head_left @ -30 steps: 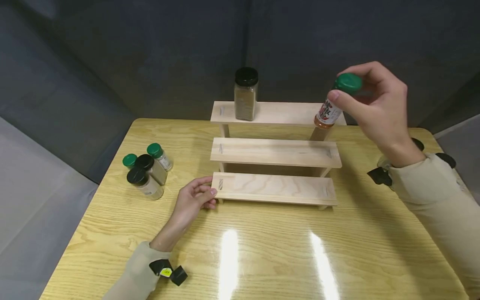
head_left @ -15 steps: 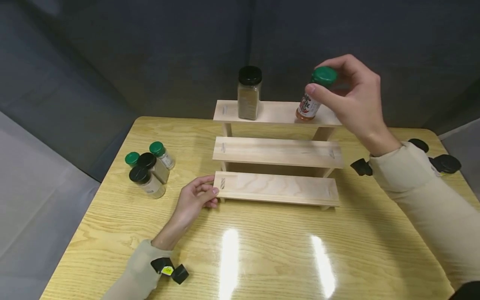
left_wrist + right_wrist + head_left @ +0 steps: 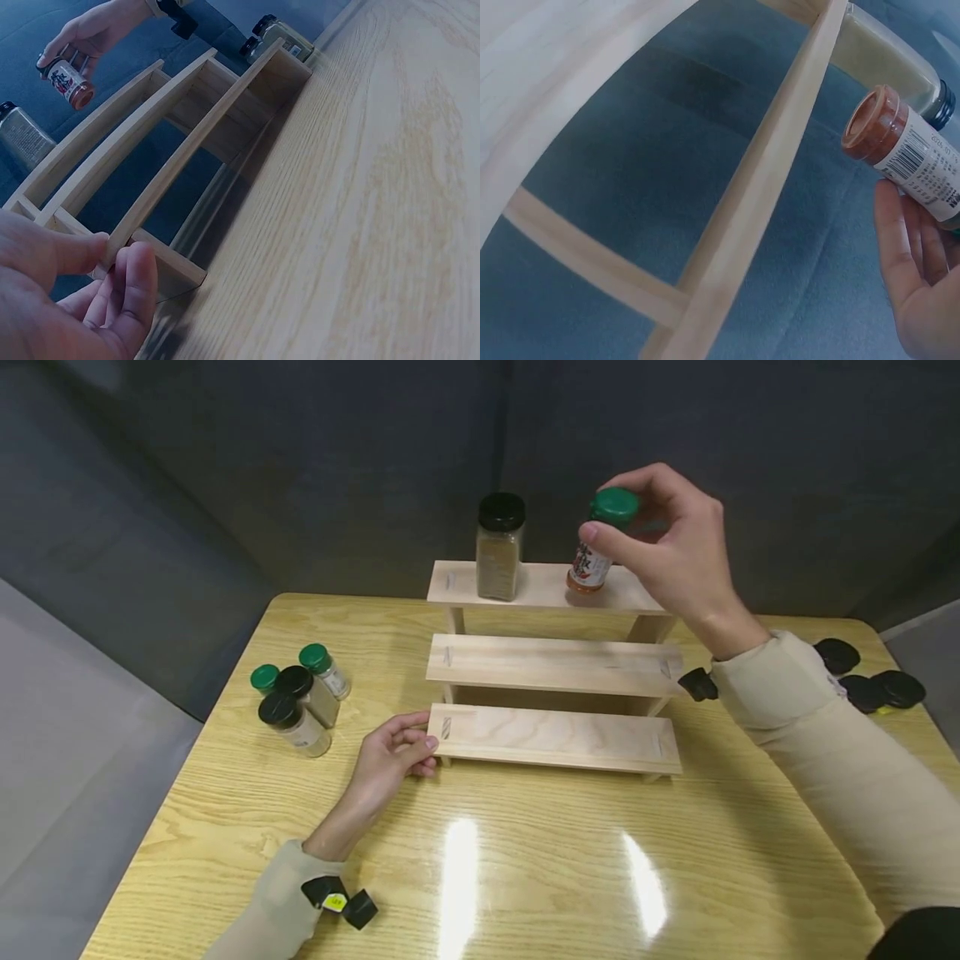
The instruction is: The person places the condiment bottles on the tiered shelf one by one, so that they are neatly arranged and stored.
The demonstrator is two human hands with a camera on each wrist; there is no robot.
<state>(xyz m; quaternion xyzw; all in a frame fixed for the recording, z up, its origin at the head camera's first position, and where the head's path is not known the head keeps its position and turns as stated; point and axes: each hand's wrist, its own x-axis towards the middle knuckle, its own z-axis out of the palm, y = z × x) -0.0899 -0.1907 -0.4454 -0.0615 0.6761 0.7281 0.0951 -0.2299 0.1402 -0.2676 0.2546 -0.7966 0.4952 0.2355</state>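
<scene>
Only the right wrist view shows the red spice jar's [image 3: 904, 150] base, right hand [image 3: 922, 292] gripping it.

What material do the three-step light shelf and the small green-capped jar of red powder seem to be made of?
Three-step light shelf: pale, apparently unvarnished wood, with visible grain and matt boards. Small green-capped jar of red powder: clear glass or plastic, I cannot tell which; its contents show through, and the green cap looks like plastic.

Right hand [image 3: 667, 556] raised with fingers pinched together; left hand [image 3: 386, 760] low, fingers loosely curled.
</scene>
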